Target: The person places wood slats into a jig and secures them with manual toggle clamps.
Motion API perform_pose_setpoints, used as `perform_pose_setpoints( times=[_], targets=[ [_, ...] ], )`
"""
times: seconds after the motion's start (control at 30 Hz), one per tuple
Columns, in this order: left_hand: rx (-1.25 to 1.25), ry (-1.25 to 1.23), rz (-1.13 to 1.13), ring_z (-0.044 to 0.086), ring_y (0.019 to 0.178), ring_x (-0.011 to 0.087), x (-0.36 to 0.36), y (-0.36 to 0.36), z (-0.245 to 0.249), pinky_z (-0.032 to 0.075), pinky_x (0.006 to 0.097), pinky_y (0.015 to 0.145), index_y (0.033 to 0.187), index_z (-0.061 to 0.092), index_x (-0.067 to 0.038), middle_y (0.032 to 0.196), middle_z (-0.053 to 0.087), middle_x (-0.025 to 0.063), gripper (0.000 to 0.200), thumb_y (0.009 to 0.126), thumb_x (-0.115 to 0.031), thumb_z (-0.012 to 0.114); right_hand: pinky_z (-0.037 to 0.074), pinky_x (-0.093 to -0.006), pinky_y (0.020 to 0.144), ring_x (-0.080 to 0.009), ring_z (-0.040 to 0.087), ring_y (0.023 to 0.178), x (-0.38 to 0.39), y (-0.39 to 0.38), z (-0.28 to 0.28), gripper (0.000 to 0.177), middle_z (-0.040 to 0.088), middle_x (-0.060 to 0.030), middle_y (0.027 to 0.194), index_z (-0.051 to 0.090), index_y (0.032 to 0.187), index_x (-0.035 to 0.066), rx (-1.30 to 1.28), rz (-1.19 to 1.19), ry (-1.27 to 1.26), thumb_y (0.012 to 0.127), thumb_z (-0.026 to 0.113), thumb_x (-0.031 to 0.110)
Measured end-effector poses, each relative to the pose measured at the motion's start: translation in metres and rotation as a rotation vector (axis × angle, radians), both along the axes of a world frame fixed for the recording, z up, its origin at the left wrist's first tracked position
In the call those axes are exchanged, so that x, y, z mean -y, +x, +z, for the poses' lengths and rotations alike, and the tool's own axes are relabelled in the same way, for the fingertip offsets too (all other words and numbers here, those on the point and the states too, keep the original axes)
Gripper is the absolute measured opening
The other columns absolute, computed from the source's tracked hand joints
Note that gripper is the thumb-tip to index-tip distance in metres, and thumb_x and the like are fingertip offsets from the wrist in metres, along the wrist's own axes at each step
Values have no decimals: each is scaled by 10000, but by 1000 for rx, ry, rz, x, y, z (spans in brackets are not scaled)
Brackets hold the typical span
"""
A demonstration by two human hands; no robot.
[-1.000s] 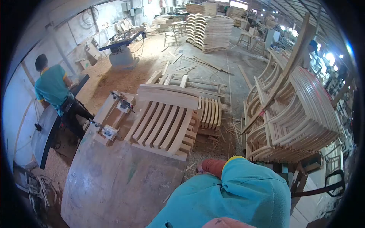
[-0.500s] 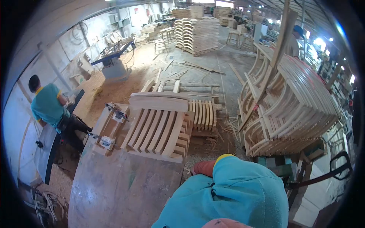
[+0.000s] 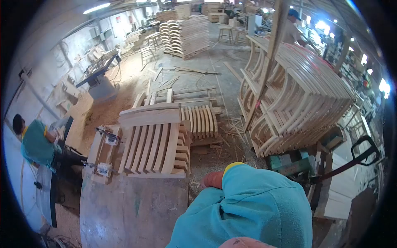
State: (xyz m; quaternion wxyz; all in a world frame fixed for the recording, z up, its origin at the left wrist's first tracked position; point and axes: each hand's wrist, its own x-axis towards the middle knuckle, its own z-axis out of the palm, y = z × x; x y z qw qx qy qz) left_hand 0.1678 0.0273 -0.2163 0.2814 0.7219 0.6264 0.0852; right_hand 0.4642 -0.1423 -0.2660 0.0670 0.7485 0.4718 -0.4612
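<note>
Neither of my hands shows; both are out of sight. A teal sleeve [image 3: 256, 194] with a yellow cuff [image 3: 233, 166] fills the bottom middle, and a short piece of bare forearm [image 3: 213, 180] comes out of it. More bare skin [image 3: 244, 243] is cut off by the bottom edge. Left of the forearm is a worn worktable [image 3: 134, 211]. On its far end lie curved wooden slats [image 3: 142, 146] side by side, with a thicker curved board [image 3: 149, 115] across their far ends. A wooden jig with metal toggle clamps [image 3: 104, 168] sits beside them.
A tall stack of curved wooden frames [image 3: 306, 95] stands at right, near a pallet jack handle [image 3: 364, 151]. More curved pieces [image 3: 200, 120] lie on a low pallet. A co-worker in teal [image 3: 39, 142] is at far left. Wood scraps [image 3: 186, 70] litter the floor.
The view has turned right, so the table, slats and frame stack sit further left. The co-worker at left is nearer the edge. The forearm stays near the teal garment.
</note>
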Motion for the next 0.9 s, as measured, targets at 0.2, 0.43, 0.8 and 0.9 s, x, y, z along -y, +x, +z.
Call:
perform_pose_setpoints(
  times=[0.2,0.43,0.8,0.9],
  targets=[
    [-8,6,-14,139,1345,373,0,5,2,233,466,1067,1443,107,-92,1456,121,226,977,709,-276,725,423,-443,882,-296,581,1011,9,0,8,409,634,-148,1062,677,1032,134,-2,-31,7,721,602,388],
    [-8,13,-37,132,1346,375,0,10,4,229,470,1068,1443,101,-93,1457,115,227,987,705,-287,726,426,-441,878,-296,583,1001,17,6,10,408,635,-149,1056,675,1032,134,-1,-64,27,727,596,393],
    [-17,9,-32,120,1348,379,3,6,4,222,475,1069,1444,91,-94,1458,105,229,1002,699,-304,727,430,-437,870,-297,586,987,31,11,2,408,636,-149,1048,672,1033,133,2,-80,30,738,587,401],
    [-19,6,-26,116,1348,379,4,5,4,220,477,1069,1444,88,-94,1459,103,229,1006,697,-308,728,431,-436,868,-297,586,983,33,11,2,408,636,-150,1045,671,1033,132,6,-85,22,741,584,403]
  ],
)
